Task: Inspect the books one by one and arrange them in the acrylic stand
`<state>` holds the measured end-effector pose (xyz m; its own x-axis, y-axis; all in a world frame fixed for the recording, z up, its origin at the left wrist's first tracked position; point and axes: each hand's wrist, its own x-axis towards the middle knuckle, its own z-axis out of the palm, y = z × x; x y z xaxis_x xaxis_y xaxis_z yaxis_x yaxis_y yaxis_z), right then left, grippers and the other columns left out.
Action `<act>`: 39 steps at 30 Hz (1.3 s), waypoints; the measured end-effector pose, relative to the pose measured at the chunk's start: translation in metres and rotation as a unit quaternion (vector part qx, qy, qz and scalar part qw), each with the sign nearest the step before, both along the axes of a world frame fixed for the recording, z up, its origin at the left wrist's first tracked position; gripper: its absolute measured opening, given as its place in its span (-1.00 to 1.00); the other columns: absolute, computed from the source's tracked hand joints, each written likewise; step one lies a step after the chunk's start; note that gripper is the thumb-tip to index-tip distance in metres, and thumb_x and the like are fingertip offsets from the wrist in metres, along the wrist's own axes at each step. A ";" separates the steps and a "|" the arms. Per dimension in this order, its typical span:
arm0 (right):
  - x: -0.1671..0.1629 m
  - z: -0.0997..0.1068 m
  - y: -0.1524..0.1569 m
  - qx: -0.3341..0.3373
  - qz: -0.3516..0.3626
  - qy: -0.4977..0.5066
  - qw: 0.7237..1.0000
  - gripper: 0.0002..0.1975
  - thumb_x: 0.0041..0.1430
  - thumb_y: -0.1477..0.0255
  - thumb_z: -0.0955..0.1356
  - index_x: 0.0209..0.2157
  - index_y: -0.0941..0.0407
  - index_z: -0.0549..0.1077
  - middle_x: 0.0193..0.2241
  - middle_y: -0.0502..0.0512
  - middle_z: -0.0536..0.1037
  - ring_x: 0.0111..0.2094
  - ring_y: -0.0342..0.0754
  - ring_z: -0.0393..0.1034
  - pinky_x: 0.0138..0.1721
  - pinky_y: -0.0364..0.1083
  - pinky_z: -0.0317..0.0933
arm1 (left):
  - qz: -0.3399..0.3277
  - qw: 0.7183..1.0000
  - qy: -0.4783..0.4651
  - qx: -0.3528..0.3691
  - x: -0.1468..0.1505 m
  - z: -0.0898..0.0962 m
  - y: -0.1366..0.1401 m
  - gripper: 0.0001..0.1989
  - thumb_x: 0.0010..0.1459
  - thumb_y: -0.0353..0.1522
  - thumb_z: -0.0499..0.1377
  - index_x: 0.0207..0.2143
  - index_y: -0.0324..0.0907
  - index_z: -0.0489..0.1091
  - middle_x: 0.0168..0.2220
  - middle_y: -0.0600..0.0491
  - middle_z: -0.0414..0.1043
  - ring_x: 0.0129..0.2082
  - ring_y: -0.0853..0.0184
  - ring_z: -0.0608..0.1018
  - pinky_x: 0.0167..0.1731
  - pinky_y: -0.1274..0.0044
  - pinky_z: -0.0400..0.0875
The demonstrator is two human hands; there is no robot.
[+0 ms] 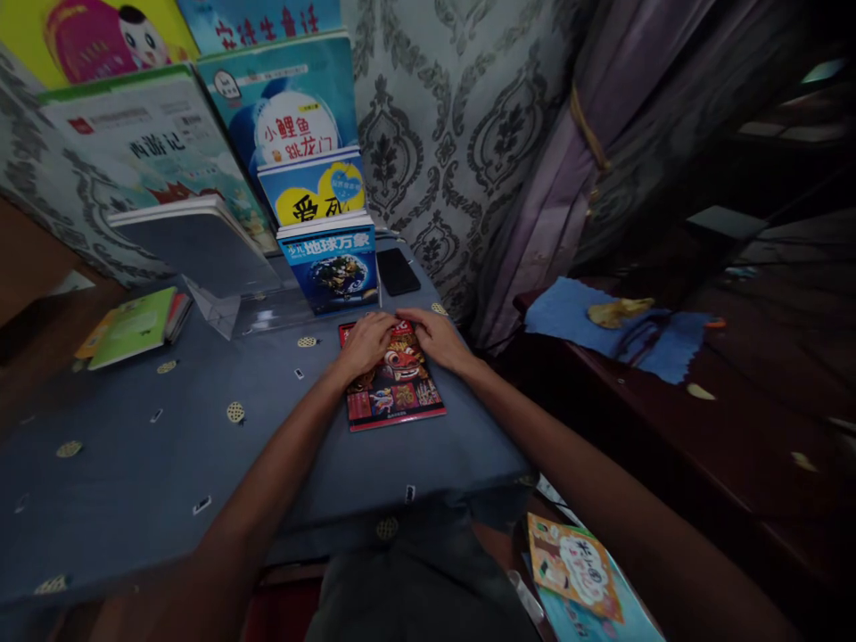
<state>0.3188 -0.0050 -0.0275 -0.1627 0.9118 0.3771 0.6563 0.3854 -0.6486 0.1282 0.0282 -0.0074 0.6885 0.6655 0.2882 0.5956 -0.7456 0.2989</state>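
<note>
A red and black book (399, 399) with a colourful mask on its cover lies face up on the blue patterned tablecloth (267, 473). My left hand (367, 345) rests over its upper left part, fingers stretched out and lying flat. At the upper right corner is my right hand (438, 339), its fingers extended along the top edge and touching the cover. Both hands hide part of the title. Just beyond them a blue book with a globe (341, 272) stands upright in a clear stand (267, 314).
More books rise behind it, including a yellow and blue one (311, 192) and a teal one (287, 94). A black phone (397, 271) lies beside the stand. Several books (134, 328) are stacked at left. Others (575, 571) sit low at right, below a blue cloth (568, 312) on dark furniture.
</note>
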 end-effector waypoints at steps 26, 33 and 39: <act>0.008 0.003 -0.148 0.046 0.081 -0.113 0.989 -0.66 0.36 0.48 0.31 0.12 0.00 0.48 0.05 0.14 0.62 0.08 0.03 0.52 0.17 0.12 0.33 | 0.017 1.000 0.008 0.016 0.000 -0.001 -0.003 -0.67 0.32 -0.48 0.01 -0.01 -0.14 0.49 0.07 -0.03 0.53 0.14 0.18 0.50 0.20 0.30 0.33; 0.007 0.001 -0.151 0.075 0.088 -0.126 0.985 -0.69 0.40 0.48 0.27 0.09 0.01 0.50 0.03 0.14 0.64 0.10 0.03 0.51 0.21 0.17 0.29 | 0.017 1.000 0.007 0.012 0.000 -0.001 -0.002 -0.67 0.32 -0.47 0.00 0.00 -0.15 0.49 0.08 -0.05 0.53 0.13 0.18 0.51 0.19 0.31 0.33; 0.009 0.002 -0.152 0.077 0.085 -0.148 0.982 -0.68 0.40 0.51 0.25 0.07 -0.01 0.51 0.03 0.14 0.64 0.12 0.03 0.50 0.26 0.23 0.21 | 0.012 1.000 0.014 0.025 0.000 -0.001 -0.002 -0.68 0.33 -0.48 -0.01 -0.03 -0.16 0.50 0.05 -0.06 0.53 0.10 0.18 0.52 0.15 0.33 0.35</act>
<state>0.3280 -0.1568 -0.0254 -0.4308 0.7980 0.4214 0.7248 0.5842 -0.3652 0.1283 0.0265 -0.0087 0.6804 0.6672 0.3030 0.6211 -0.7445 0.2447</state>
